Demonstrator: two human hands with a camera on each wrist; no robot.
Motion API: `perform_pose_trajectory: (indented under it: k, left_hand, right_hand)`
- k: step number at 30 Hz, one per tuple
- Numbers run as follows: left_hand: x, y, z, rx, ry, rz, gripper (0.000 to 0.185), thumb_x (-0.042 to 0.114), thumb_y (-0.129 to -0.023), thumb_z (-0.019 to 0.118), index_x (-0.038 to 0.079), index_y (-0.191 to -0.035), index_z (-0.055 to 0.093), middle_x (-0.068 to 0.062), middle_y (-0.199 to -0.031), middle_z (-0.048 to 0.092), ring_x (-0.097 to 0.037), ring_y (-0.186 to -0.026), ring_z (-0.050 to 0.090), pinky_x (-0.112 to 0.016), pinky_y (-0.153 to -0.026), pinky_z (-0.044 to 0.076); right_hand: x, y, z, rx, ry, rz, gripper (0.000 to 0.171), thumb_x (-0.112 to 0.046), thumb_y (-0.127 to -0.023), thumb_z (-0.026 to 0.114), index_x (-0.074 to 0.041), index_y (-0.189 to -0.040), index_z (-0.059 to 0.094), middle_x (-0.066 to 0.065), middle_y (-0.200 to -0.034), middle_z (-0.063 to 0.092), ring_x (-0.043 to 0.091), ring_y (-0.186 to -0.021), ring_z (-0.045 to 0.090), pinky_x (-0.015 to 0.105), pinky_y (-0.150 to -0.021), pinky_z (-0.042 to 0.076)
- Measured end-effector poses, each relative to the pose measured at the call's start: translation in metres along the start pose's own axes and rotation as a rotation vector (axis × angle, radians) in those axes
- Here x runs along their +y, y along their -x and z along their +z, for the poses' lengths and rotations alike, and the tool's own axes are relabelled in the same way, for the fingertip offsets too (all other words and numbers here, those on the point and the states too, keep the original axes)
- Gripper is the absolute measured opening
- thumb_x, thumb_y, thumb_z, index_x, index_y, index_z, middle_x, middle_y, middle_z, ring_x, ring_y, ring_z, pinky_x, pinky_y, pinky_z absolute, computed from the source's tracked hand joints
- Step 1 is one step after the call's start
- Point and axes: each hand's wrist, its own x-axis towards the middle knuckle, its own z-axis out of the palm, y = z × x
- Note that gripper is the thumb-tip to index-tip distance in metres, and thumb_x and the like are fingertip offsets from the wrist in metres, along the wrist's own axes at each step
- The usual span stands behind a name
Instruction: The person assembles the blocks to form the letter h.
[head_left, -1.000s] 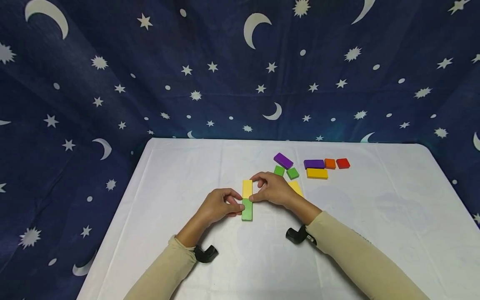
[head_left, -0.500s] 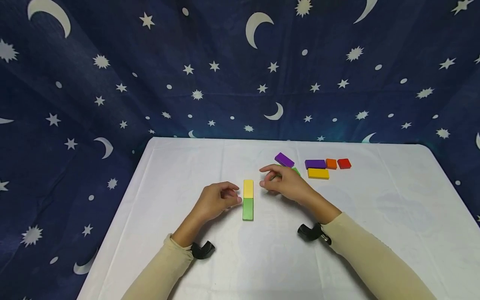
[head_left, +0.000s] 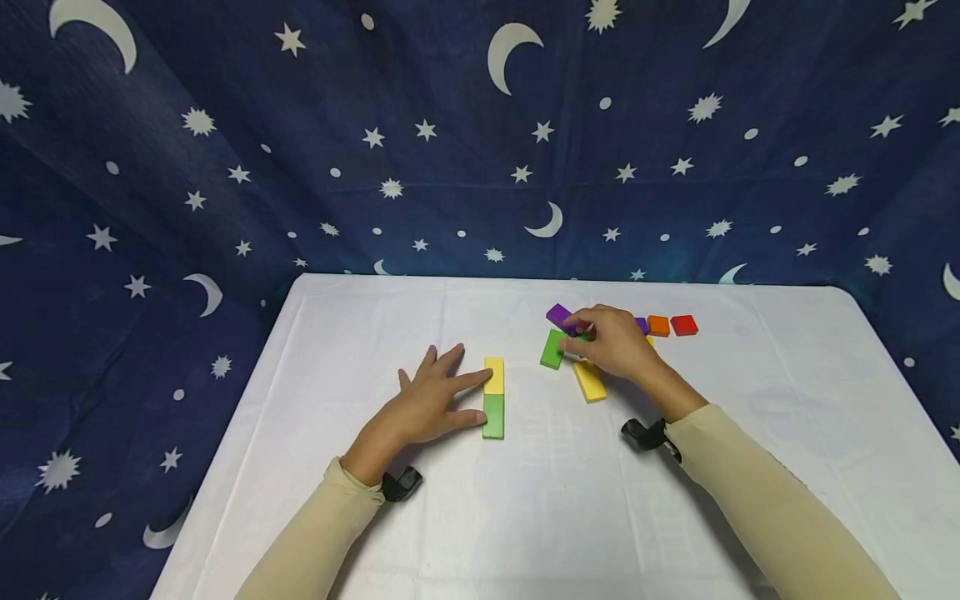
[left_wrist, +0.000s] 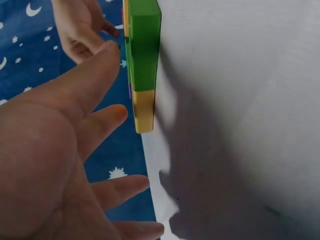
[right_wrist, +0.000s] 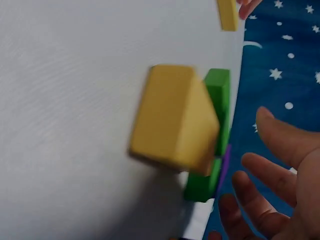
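Note:
A yellow block [head_left: 494, 375] and a green block [head_left: 493, 417] lie end to end on the white table. Fingers spread, my left hand [head_left: 423, 406] reaches across from the left, with its index fingertip at the yellow block and thumb tip at the green one. My right hand [head_left: 618, 342] hovers over the loose blocks, fingers loosely bent. Under or beside its fingertips are a purple block [head_left: 557, 316], a green block [head_left: 552, 350] and a partly hidden smaller green block [right_wrist: 200, 187]. Nearer me lies another yellow block [head_left: 590, 382]. The right wrist view shows nothing between the right fingers.
Behind the right hand are an orange block [head_left: 658, 326], a red block [head_left: 684, 325], and a partly covered purple block [head_left: 641, 325] and yellow block. A dark blue curtain [head_left: 450, 208] with moons and stars hangs behind the white table [head_left: 540, 517].
My right hand has left the yellow block and moved right to the loose blocks. The left hand drew back slightly, then spread its fingers against the yellow and green pair, which stays in place.

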Motion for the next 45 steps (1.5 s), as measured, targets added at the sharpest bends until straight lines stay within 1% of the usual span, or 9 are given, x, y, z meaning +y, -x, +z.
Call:
perform_pose_trajectory:
  k: [4, 10, 15, 19, 24, 29, 32, 39, 45]
  left_hand:
    - [-0.002, 0.0, 0.0, -0.028, 0.019, -0.019, 0.067, 0.057, -0.089, 0.072, 0.04, -0.15, 0.05, -0.015, -0.17, 0.022, -0.056, -0.154, 0.007, -0.09, -0.103, 0.007]
    - [-0.001, -0.001, 0.002, -0.022, -0.003, -0.021, 0.067, 0.057, -0.088, 0.073, 0.04, -0.149, 0.051, -0.017, -0.168, 0.027, -0.056, -0.154, 0.008, -0.09, -0.102, 0.007]
    - [0.0, -0.001, 0.003, -0.005, -0.018, -0.021, 0.067, 0.054, -0.086, 0.076, 0.039, -0.147, 0.054, -0.018, -0.167, 0.029, -0.057, -0.153, 0.011, -0.091, -0.101, 0.009]
    - [0.001, 0.0, 0.003, 0.001, -0.021, -0.028, 0.068, 0.054, -0.085, 0.078, 0.04, -0.147, 0.054, -0.017, -0.167, 0.029, -0.056, -0.153, 0.011, -0.091, -0.101, 0.009]
    - [0.002, 0.001, 0.003, 0.004, -0.008, -0.022, 0.067, 0.053, -0.085, 0.079, 0.039, -0.146, 0.056, -0.017, -0.166, 0.03, -0.056, -0.153, 0.011, -0.092, -0.1, 0.01]
    - [0.003, 0.001, 0.003, 0.01, -0.005, -0.02, 0.066, 0.052, -0.085, 0.079, 0.039, -0.146, 0.056, -0.017, -0.166, 0.03, -0.056, -0.153, 0.012, -0.091, -0.1, 0.01]
    - [0.003, 0.001, 0.003, 0.011, -0.009, -0.019, 0.065, 0.052, -0.085, 0.079, 0.039, -0.145, 0.057, -0.017, -0.166, 0.031, -0.057, -0.153, 0.012, -0.092, -0.1, 0.01]
    - [0.003, 0.0, 0.005, 0.008, -0.008, -0.024, 0.065, 0.052, -0.085, 0.079, 0.04, -0.145, 0.057, -0.017, -0.166, 0.031, -0.057, -0.153, 0.013, -0.092, -0.1, 0.01]
    - [0.002, -0.001, 0.006, 0.003, 0.001, -0.032, 0.066, 0.052, -0.084, 0.079, 0.04, -0.145, 0.057, -0.017, -0.166, 0.03, -0.057, -0.153, 0.012, -0.092, -0.1, 0.009]
  right_hand:
    - [0.005, -0.005, 0.003, -0.025, 0.019, 0.019, 0.05, -0.041, -0.086, 0.082, -0.013, -0.127, 0.072, 0.011, -0.105, 0.066, 0.028, -0.098, 0.057, 0.039, -0.082, 0.051]
    - [0.005, -0.01, 0.007, -0.042, 0.068, 0.05, 0.057, -0.051, -0.08, 0.085, -0.016, -0.123, 0.074, 0.011, -0.111, 0.065, 0.029, -0.1, 0.056, 0.041, -0.083, 0.05]
    - [0.001, -0.012, 0.011, -0.068, 0.094, 0.112, 0.068, -0.057, -0.075, 0.085, -0.019, -0.13, 0.071, 0.012, -0.113, 0.061, 0.029, -0.101, 0.056, 0.043, -0.082, 0.047]
    - [-0.004, -0.011, 0.013, -0.076, 0.111, 0.138, 0.069, -0.056, -0.077, 0.084, -0.02, -0.134, 0.069, 0.011, -0.114, 0.06, 0.029, -0.102, 0.056, 0.048, -0.084, 0.043]
    - [-0.006, -0.008, 0.016, -0.052, 0.105, 0.114, 0.064, -0.051, -0.078, 0.086, -0.022, -0.133, 0.07, 0.011, -0.117, 0.06, 0.032, -0.11, 0.053, 0.054, -0.087, 0.041]
    - [-0.01, -0.003, 0.017, -0.009, 0.092, 0.062, 0.062, -0.045, -0.079, 0.087, -0.023, -0.135, 0.068, 0.013, -0.135, 0.061, 0.038, -0.125, 0.049, 0.06, -0.093, 0.04]
    - [-0.012, 0.0, 0.018, 0.013, 0.095, 0.038, 0.061, -0.041, -0.08, 0.087, -0.022, -0.134, 0.068, 0.012, -0.14, 0.063, 0.039, -0.128, 0.048, 0.061, -0.095, 0.039]
    - [-0.013, 0.003, 0.021, 0.035, 0.106, 0.025, 0.058, -0.039, -0.08, 0.087, -0.02, -0.132, 0.068, 0.012, -0.137, 0.066, 0.038, -0.126, 0.05, 0.059, -0.094, 0.039]
    - [-0.016, 0.003, 0.023, 0.025, 0.087, 0.03, 0.059, -0.036, -0.081, 0.087, -0.019, -0.134, 0.067, 0.011, -0.132, 0.069, 0.038, -0.122, 0.052, 0.058, -0.096, 0.038]
